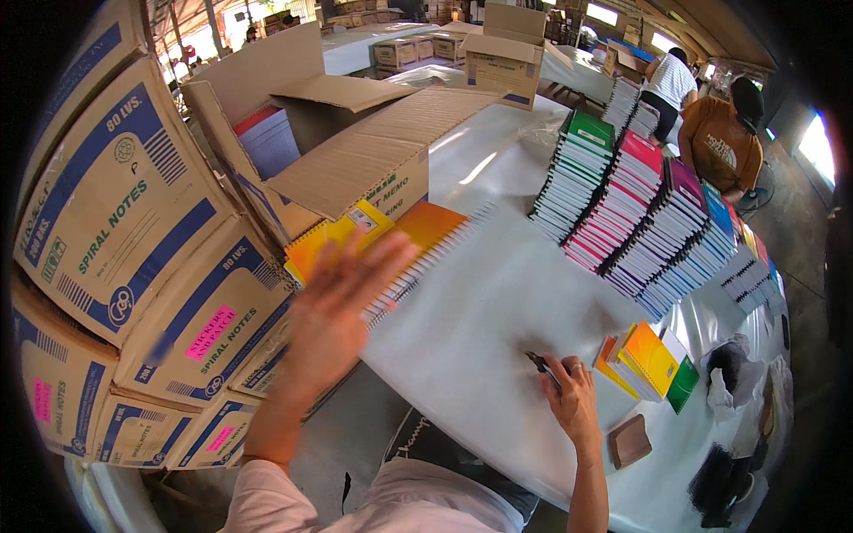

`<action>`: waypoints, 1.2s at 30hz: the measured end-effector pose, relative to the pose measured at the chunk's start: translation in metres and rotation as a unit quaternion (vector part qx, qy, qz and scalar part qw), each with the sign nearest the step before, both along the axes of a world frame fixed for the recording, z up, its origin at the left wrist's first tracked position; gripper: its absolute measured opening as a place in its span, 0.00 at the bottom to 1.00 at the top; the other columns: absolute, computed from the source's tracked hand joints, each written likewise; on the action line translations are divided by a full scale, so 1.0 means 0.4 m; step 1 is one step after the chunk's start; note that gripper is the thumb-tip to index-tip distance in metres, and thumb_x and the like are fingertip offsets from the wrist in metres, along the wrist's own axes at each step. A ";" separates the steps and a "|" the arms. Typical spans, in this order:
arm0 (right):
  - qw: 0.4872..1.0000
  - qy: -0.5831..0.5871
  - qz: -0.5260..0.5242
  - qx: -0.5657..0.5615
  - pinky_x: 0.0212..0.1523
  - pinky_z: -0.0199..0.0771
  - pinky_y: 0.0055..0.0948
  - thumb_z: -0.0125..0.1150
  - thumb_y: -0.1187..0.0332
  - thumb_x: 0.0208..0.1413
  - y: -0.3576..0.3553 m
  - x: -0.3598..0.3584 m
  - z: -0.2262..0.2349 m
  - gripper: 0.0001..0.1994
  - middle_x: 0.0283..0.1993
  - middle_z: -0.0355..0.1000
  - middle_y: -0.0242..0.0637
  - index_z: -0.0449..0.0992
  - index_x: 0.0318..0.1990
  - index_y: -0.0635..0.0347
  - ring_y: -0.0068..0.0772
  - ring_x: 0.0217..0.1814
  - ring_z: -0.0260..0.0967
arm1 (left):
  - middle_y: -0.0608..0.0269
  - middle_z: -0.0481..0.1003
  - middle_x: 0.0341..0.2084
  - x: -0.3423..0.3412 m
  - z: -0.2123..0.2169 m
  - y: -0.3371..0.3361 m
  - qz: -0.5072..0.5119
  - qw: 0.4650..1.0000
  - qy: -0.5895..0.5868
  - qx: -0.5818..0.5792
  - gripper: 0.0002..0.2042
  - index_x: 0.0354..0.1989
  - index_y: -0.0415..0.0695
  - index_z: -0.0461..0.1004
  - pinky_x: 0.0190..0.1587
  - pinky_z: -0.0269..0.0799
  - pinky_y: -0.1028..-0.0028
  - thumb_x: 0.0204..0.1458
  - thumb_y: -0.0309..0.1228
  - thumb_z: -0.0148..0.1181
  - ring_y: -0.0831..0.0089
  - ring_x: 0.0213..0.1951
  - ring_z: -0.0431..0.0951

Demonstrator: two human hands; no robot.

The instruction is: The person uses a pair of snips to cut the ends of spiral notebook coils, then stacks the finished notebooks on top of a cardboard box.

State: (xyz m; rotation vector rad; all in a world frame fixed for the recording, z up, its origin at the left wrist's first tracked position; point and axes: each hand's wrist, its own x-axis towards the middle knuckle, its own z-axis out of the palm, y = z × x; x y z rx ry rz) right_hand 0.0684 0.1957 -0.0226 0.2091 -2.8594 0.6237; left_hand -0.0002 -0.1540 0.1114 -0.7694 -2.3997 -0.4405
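My left hand (338,302), smeared by motion, reaches over yellow spiral notebooks (324,242) at the table's left edge. Its fingers are stretched out, and I cannot make out whether they touch the covers. An orange-yellow spiral notebook (434,226) lies beside them, its wire binding facing right. Behind stands an open carton (373,169) with its flaps spread and some notebooks (269,142) inside. Over the table at the right, my right hand (573,400) is closed around a small black tool (540,364); its exact kind is not clear.
Printed cartons (124,213) are stacked high on my left. Tall rows of colored spiral notebooks (613,204) stand at the far right of the white-covered table (462,329). Nearer are small yellow notebooks (649,360), a brown block (629,441) and plastic bags (733,373). Two people (724,147) work beyond.
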 end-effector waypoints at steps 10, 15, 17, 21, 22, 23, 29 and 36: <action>0.963 0.242 -0.117 0.031 0.58 0.65 0.41 0.67 0.76 0.50 0.085 0.075 0.047 0.15 0.53 0.70 0.43 0.79 0.47 0.56 0.47 0.56 0.66 | 0.59 0.50 0.72 -0.032 0.012 -0.207 0.098 0.959 -0.217 -0.154 0.41 0.70 0.55 0.57 0.69 0.46 0.48 0.45 0.49 0.64 0.51 0.72 0.46; 0.882 0.224 -0.405 0.093 0.46 0.71 0.36 0.70 0.68 0.51 0.461 0.107 0.044 0.14 0.44 0.72 0.46 0.77 0.42 0.66 0.46 0.48 0.71 | 0.55 0.54 0.70 -0.007 0.018 -0.143 0.120 0.979 -0.122 -0.110 0.39 0.69 0.51 0.59 0.69 0.45 0.43 0.47 0.48 0.64 0.47 0.72 0.46; 0.895 0.052 -0.423 -0.133 0.35 0.71 0.27 0.71 0.62 0.52 0.571 0.129 -0.013 0.15 0.36 0.75 0.36 0.78 0.39 0.64 0.29 0.38 0.73 | 0.51 0.56 0.69 0.026 0.008 -0.098 0.016 1.000 -0.024 0.005 0.35 0.67 0.50 0.62 0.68 0.45 0.42 0.49 0.43 0.65 0.44 0.72 0.46; 0.860 -0.047 -0.363 -0.357 0.30 0.71 0.22 0.68 0.61 0.53 0.553 0.104 0.014 0.14 0.29 0.76 0.34 0.80 0.38 0.65 0.21 0.28 0.71 | 0.45 0.56 0.68 0.044 -0.095 0.021 -0.078 0.990 0.085 0.081 0.27 0.67 0.48 0.62 0.68 0.50 0.46 0.61 0.43 0.54 0.44 0.71 0.49; 0.859 -0.048 -0.363 -0.358 0.30 0.71 0.21 0.67 0.62 0.54 0.565 0.113 0.007 0.14 0.27 0.76 0.34 0.81 0.37 0.66 0.21 0.27 0.71 | 0.48 0.61 0.67 0.054 -0.115 0.091 -0.121 0.979 -0.013 0.166 0.23 0.61 0.45 0.69 0.68 0.45 0.43 0.55 0.26 0.60 0.40 0.71 0.46; 0.866 -0.037 -0.364 -0.341 0.29 0.71 0.22 0.67 0.62 0.54 0.563 0.115 0.008 0.13 0.26 0.75 0.34 0.81 0.35 0.67 0.21 0.26 0.70 | 0.48 0.61 0.66 0.058 -0.127 0.146 -0.162 0.968 -0.058 0.185 0.22 0.60 0.44 0.70 0.68 0.44 0.43 0.54 0.24 0.59 0.41 0.71 0.46; 0.894 0.035 -0.364 -0.259 0.26 0.65 0.23 0.64 0.67 0.54 0.520 0.103 0.010 0.11 0.22 0.74 0.34 0.80 0.30 0.70 0.21 0.25 0.67 | 0.52 0.61 0.67 0.085 -0.262 0.381 -0.296 0.869 -0.272 0.290 0.24 0.62 0.44 0.70 0.70 0.47 0.56 0.54 0.20 0.58 0.50 0.72 0.48; 0.835 0.043 -0.396 -0.380 0.27 0.65 0.25 0.60 0.72 0.53 0.504 0.108 0.033 0.08 0.26 0.72 0.34 0.77 0.33 0.71 0.22 0.26 0.66 | 0.55 0.60 0.68 0.123 -0.330 0.466 -0.306 0.783 -0.434 0.323 0.24 0.64 0.44 0.67 0.69 0.48 0.64 0.57 0.23 0.57 0.58 0.72 0.49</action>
